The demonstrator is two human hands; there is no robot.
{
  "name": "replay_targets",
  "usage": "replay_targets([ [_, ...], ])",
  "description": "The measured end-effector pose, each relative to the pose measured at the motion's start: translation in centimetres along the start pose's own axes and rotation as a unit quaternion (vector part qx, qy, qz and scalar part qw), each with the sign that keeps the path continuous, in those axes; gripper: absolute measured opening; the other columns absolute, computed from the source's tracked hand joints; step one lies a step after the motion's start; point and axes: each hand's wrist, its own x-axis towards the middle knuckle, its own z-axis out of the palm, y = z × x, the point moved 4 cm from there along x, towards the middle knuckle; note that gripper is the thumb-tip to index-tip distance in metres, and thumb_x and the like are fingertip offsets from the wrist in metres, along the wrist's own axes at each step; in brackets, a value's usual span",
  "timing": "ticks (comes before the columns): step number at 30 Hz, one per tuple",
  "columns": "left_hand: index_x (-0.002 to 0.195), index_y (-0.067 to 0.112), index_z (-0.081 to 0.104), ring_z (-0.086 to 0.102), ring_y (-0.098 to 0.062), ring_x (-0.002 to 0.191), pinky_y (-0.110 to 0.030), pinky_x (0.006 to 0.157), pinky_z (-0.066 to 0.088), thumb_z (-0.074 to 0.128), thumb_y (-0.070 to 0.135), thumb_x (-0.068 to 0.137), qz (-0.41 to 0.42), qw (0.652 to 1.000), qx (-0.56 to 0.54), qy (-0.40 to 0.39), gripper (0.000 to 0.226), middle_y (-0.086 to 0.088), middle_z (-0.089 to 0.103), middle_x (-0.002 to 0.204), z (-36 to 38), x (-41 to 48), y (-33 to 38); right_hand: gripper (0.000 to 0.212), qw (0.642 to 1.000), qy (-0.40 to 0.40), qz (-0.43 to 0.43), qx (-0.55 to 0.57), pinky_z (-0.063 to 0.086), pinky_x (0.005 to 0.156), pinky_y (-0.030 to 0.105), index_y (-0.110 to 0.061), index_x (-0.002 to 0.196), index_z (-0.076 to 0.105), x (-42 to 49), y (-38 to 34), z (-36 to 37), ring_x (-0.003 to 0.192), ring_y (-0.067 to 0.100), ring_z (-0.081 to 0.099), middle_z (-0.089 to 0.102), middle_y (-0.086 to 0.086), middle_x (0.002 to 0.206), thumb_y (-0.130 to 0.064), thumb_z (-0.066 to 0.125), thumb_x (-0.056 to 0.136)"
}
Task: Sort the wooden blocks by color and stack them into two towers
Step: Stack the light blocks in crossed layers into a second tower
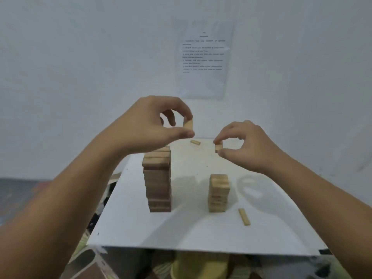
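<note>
Two pinch grips held aloft; left hand (153,125) on pale block (188,125), right hand (248,147) on second block (218,148)

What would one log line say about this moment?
left hand: pinches light block | right hand: pinches second light block | dark tower: taller | light tower: shorter | loose: far block, near block

Setting: plain indoor room, an improvised work spot, most like a home. Bare white wall (80,57) behind, with one printed sheet (203,57) fixed to it, text too blurred to read. Work surface is a flat white board (181,234). Patterned fabric (84,248) and clutter show past its near and left edges. Mottled grey floor (20,194) beyond the left edge.
</note>
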Motion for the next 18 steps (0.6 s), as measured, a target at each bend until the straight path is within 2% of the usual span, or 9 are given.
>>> replay_targets([
  [4, 0.099, 0.041, 0.071, 0.06, 0.005, 0.09, -0.028, 0.078, 0.053, 0.083, 0.049, 0.079, -0.03, 0.998, -0.016, -0.057, 0.025, 0.033, 0.064, 0.099, 7.6, -6.8, 0.7, 0.022, 0.999, -0.028, 0.028, -0.013, 0.042, 0.097, 0.033, -0.043, 0.092, 0.075, -8.3, 0.5, 1.3, 0.108, 0.005, 0.049, 0.065, -0.027, 0.106, -0.027, 0.078, 0.077],
  [7, 0.105, 0.04, 0.068, 0.059, 0.0, 0.096, -0.029, 0.084, 0.052, 0.083, 0.048, 0.081, -0.041, 0.994, -0.008, -0.102, 0.029, 0.023, 0.064, 0.109, 14.5, -10.5, -1.3, 0.022, 0.997, -0.066, 0.043, -0.028, 0.041, 0.092, 0.025, -0.041, 0.093, 0.071, -12.8, 1.8, 4.6, 0.108, 0.006, 0.05, 0.063, -0.025, 0.106, -0.03, 0.081, 0.077],
  [9, 0.114, 0.038, 0.066, 0.057, -0.002, 0.1, -0.025, 0.088, 0.049, 0.081, 0.046, 0.084, -0.064, 0.99, 0.003, -0.127, 0.035, 0.021, 0.062, 0.118, 18.8, -12.3, -2.9, 0.021, 0.99, -0.108, 0.088, -0.033, 0.038, 0.087, 0.017, -0.04, 0.091, 0.065, -15.1, 3.4, 7.4, 0.111, 0.006, 0.05, 0.058, -0.022, 0.11, -0.031, 0.08, 0.079],
  [11, 0.124, 0.036, 0.063, 0.054, -0.005, 0.11, -0.023, 0.094, 0.045, 0.079, 0.045, 0.086, -0.076, 0.987, 0.026, -0.137, 0.043, 0.018, 0.061, 0.127, 22.3, -13.5, -4.5, 0.021, 0.981, -0.126, 0.146, -0.017, 0.041, 0.091, 0.021, -0.038, 0.088, 0.062, -17.0, 5.5, 10.1, 0.117, 0.009, 0.05, 0.056, -0.017, 0.113, -0.03, 0.08, 0.081],
  [13, 0.129, 0.034, 0.062, 0.051, -0.008, 0.119, -0.027, 0.101, 0.045, 0.078, 0.045, 0.086, -0.083, 0.986, 0.05, -0.133, 0.047, 0.015, 0.061, 0.131, 24.7, -14.1, -5.9, 0.02, 0.978, -0.123, 0.166, -0.006, 0.044, 0.1, 0.031, -0.035, 0.085, 0.06, -18.0, 7.2, 12.3, 0.126, 0.014, 0.048, 0.057, -0.02, 0.107, -0.026, 0.078, 0.082],
  [16, 0.129, 0.036, 0.061, 0.052, -0.009, 0.119, -0.029, 0.1, 0.047, 0.077, 0.049, 0.085, -0.107, 0.985, 0.05, -0.123, 0.049, 0.012, 0.062, 0.128, 26.7, -13.9, -8.0, 0.022, 0.981, -0.103, 0.166, 0.002, 0.046, 0.093, 0.027, -0.031, 0.08, 0.057, -18.2, 8.4, 14.5, 0.115, 0.014, 0.055, 0.059, -0.02, 0.1, -0.016, 0.072, 0.084],
  [18, 0.126, 0.036, 0.062, 0.051, -0.01, 0.115, -0.031, 0.098, 0.047, 0.076, 0.053, 0.083, -0.105, 0.987, 0.043, -0.118, 0.048, 0.013, 0.064, 0.122, 27.5, -13.4, -8.8, 0.023, 0.985, -0.088, 0.149, 0.0, 0.045, 0.091, 0.025, -0.029, 0.079, 0.056, -17.9, 8.8, 15.3, 0.11, 0.01, 0.055, 0.062, -0.018, 0.105, -0.011, 0.069, 0.085],
])
